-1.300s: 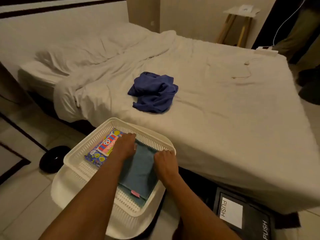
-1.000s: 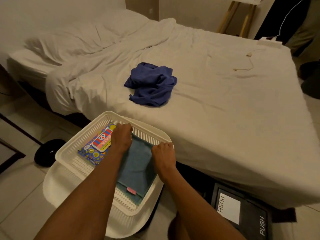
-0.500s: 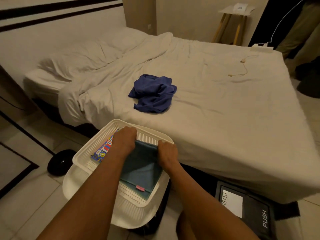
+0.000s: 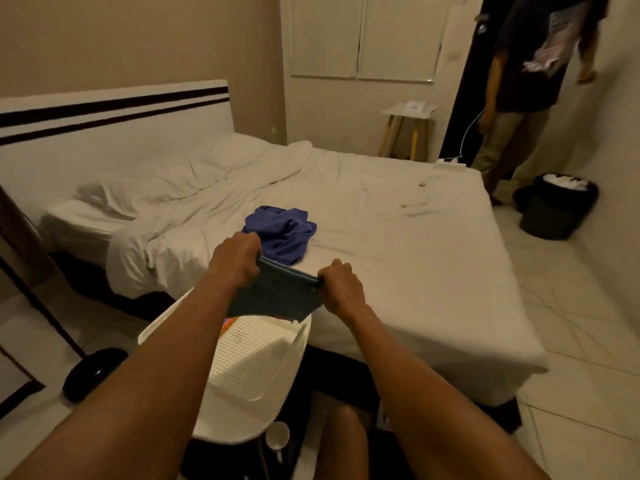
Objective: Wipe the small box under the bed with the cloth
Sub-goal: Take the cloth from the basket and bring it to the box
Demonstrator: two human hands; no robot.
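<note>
Above the white basket (image 4: pixel 256 355), a teal cloth (image 4: pixel 277 294) was held stretched betw. both hands: left hand (image 4: pixel 235 261) clenched on its left corner, right hand (image 4: pixel 341 287) clenched on the right, long edge running left-right, rest hanging twd. the basket. Small box was not clearly seen; likely in the dark gap under the bed (image 4: pixel 398 244), below and ahead of the grip, poss. nearer the right hand. Cloth prob. needs lowering there. Blue garment (image 4: pixel 282 233) lay on the bed, just beyond the hands.

Dim, warm yellowish room light, soft overall focus, with wide-angle bending toward the edges.
</note>
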